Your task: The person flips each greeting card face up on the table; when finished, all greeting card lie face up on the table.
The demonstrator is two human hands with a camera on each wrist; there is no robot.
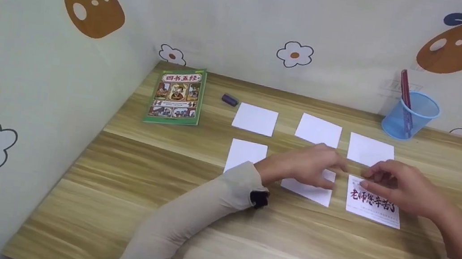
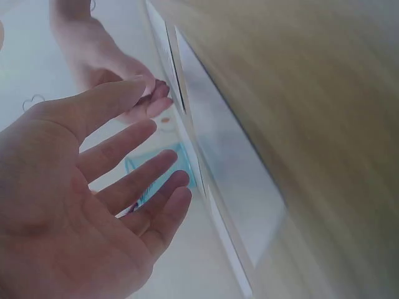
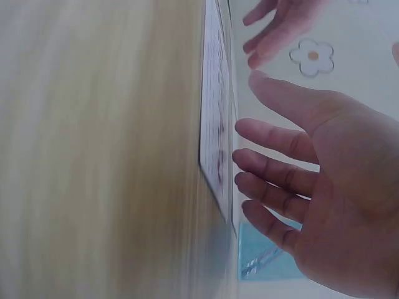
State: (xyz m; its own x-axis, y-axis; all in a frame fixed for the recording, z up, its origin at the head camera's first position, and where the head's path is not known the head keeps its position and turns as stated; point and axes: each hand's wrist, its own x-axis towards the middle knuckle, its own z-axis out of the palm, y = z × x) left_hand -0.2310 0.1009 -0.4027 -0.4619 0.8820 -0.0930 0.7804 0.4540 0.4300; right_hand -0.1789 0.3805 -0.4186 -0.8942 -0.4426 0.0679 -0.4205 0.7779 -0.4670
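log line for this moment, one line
left hand: open, over blank card | right hand: open, fingertips at printed card | desk: four other blank cards, book, pen cup

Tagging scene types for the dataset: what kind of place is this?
Probably a small study desk in a partitioned booth. A wooden desk is walled with flower-print panels; on it lie a book, a blue pen cup and paper cards. Both hands hover over the cards.
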